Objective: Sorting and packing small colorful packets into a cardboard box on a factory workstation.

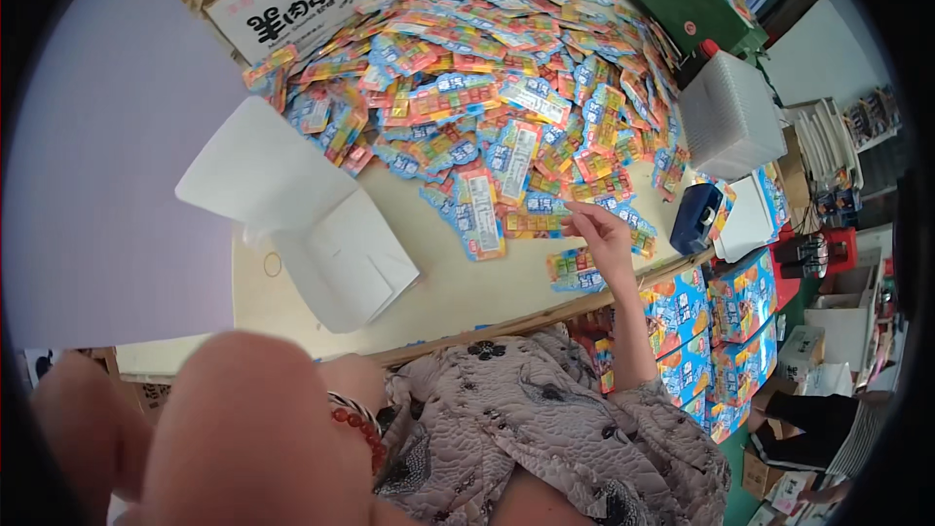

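My right hand (604, 239) is over the near right part of the table, palm turned inward. Its fingers are loosely bent and apart, with nothing seen in them. Beneath the fingertips lies a flat candy packet (534, 224), blue, yellow and red; whether they touch it I cannot tell. My left hand (243, 429) is raised very close to the camera, large and blurred at the lower left, with a red bead bracelet at its wrist. What its fingers do is cut off. Beyond my right hand rises a big pile of similar packets (453, 93).
An open white carton (360, 258) with its flap up stands on the left of the table (443, 297). A printed cardboard box (292, 10) is behind it. At right are a dark blue tape dispenser (695, 219), a wrapped block (732, 112) and stacked blue boxes (742, 351). Another person (808, 438) is at lower right.
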{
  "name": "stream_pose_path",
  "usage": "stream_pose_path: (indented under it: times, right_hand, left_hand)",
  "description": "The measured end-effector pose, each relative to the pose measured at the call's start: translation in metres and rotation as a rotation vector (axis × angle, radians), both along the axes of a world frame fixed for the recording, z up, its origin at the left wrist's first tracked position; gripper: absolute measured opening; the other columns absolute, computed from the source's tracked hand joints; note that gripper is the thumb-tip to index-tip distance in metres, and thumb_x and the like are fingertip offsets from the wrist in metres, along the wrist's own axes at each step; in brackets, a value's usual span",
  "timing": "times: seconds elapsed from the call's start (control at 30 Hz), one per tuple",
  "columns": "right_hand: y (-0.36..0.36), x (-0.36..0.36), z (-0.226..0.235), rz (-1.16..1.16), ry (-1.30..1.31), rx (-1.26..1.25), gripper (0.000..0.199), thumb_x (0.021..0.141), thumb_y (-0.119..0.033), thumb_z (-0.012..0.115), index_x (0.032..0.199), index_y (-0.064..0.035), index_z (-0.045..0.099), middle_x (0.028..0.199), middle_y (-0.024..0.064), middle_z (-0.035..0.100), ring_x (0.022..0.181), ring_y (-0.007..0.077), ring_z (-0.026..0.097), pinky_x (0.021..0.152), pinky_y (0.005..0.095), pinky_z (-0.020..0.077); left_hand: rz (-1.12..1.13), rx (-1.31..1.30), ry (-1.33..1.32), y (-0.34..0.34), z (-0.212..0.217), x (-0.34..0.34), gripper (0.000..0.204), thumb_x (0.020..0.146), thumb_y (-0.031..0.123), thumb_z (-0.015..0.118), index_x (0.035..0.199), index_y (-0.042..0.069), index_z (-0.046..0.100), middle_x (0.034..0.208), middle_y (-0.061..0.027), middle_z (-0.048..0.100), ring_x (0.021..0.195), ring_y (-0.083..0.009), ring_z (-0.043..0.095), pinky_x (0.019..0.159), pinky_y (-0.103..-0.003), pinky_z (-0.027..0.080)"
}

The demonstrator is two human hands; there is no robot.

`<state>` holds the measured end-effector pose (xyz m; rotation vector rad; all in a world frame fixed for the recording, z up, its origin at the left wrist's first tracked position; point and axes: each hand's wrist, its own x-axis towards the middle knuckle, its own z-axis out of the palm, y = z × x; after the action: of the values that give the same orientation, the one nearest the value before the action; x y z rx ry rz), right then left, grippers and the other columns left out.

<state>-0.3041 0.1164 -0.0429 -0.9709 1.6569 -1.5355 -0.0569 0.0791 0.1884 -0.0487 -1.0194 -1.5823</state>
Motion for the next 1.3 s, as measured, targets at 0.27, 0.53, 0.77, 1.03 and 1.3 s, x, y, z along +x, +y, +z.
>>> stream_pose_path:
  times: [0.27, 0.53, 0.77, 1.03, 1.3]
  right_hand:
    - [-0.054, 0.037, -0.042, 0.061, 0.895, 0.286, 0.065, 0.081, -0.033, 0.068, 0.133, -0.0029, 0.044, 0.120, 0.0212, 0.054, 0.111, 0.0309, 0.053, 0.093, 0.0408, 0.0426]
    - [-0.078, 0.126, -0.054, 0.088, 1.131, 0.359, 0.085, 0.075, -0.047, 0.068, 0.142, -0.0091, 0.031, 0.144, 0.0280, 0.023, 0.132, 0.0442, 0.026, 0.100, 0.0638, 0.0245]
    - [-0.049, 0.084, -0.052, 0.167, 1.028, 0.238, 0.070, 0.084, -0.043, 0.059, 0.141, -0.0125, 0.033, 0.148, 0.0215, 0.021, 0.139, 0.0398, 0.018, 0.105, 0.0663, 0.0131]
    - [0.063, -0.090, -0.010, -0.798, 1.043, -0.008, 0.016, 0.083, -0.004, 0.061, 0.099, -0.0049, 0.065, 0.092, 0.0092, 0.064, 0.088, 0.0242, 0.060, 0.078, 0.0327, 0.0468]
    - [0.213, -0.255, -0.015, -1.197, 0.477, 0.146, 0.020, 0.089, -0.015, 0.059, 0.100, 0.0000, 0.066, 0.085, 0.0085, 0.067, 0.073, 0.0141, 0.062, 0.069, 0.0264, 0.0488]
  left_hand:
    - [-0.237, -0.022, 0.125, 0.048, -0.019, 0.116, 0.009, 0.083, 0.013, 0.057, 0.086, 0.006, 0.052, 0.074, -0.0075, 0.055, 0.072, -0.0227, 0.058, 0.054, -0.034, 0.048]
    - [-0.497, -0.134, 0.288, -0.002, -0.032, 0.095, 0.010, 0.084, 0.013, 0.058, 0.088, 0.007, 0.052, 0.072, -0.0068, 0.054, 0.068, -0.0213, 0.057, 0.053, -0.031, 0.046]
    - [-0.917, -0.289, 0.512, -0.047, -0.053, 0.076, 0.011, 0.084, 0.013, 0.058, 0.091, 0.007, 0.052, 0.071, -0.0063, 0.054, 0.065, -0.0201, 0.055, 0.052, -0.030, 0.044]
    - [-0.446, 0.197, -1.233, -0.024, -0.206, 0.031, 0.030, 0.093, 0.015, 0.054, 0.119, 0.000, 0.052, 0.120, -0.0095, 0.056, 0.112, -0.0191, 0.053, 0.095, -0.032, 0.041]
    - [-0.435, -0.183, -1.181, -0.038, -0.150, -0.015, 0.029, 0.086, 0.004, 0.054, 0.114, -0.002, 0.055, 0.109, -0.0115, 0.061, 0.099, -0.0223, 0.058, 0.087, -0.032, 0.044]
